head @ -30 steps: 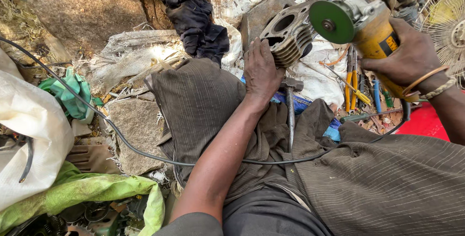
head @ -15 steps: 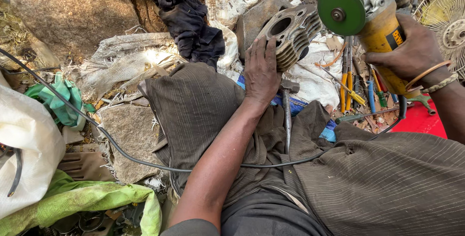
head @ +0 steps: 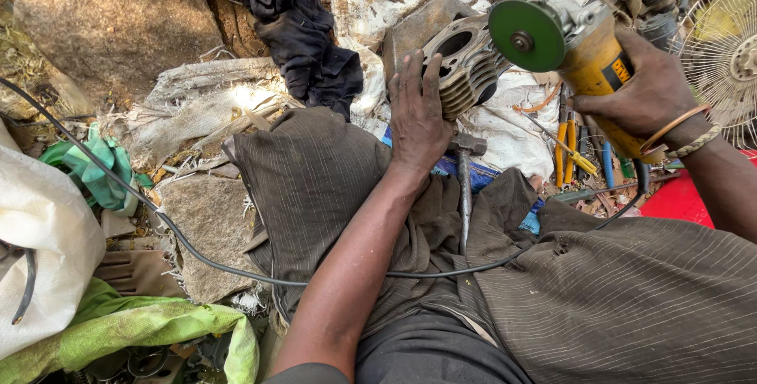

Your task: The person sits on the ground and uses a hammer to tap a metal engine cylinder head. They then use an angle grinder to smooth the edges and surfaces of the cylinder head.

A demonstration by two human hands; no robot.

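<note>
My left hand [head: 418, 112] grips the near edge of a finned metal engine cylinder [head: 467, 67], holding it tilted on edge on a white sack. My right hand [head: 643, 92] holds a yellow angle grinder [head: 595, 61] whose green disc [head: 527, 35] hangs just right of the cylinder's top, close to its fins. I cannot tell if the disc touches the metal. A hammer [head: 465, 179] lies on my lap between the knees, head just below the left hand. The grinder's black cable [head: 197, 254] runs across my trousers to the left.
A large rock [head: 110, 17] sits at the far left and a flat stone [head: 209, 226] by my left knee. Dark cloth [head: 303, 33], white sacks [head: 39, 234], green fabric [head: 142, 325], yellow-handled pliers [head: 566, 143], a fan grille [head: 729, 61] and a red object [head: 690, 203] surround me.
The grinder and cylinder have shifted slightly in view as the head moved closer. Both hands keep their grips, and the green disc stays beside the cylinder's fins.
</note>
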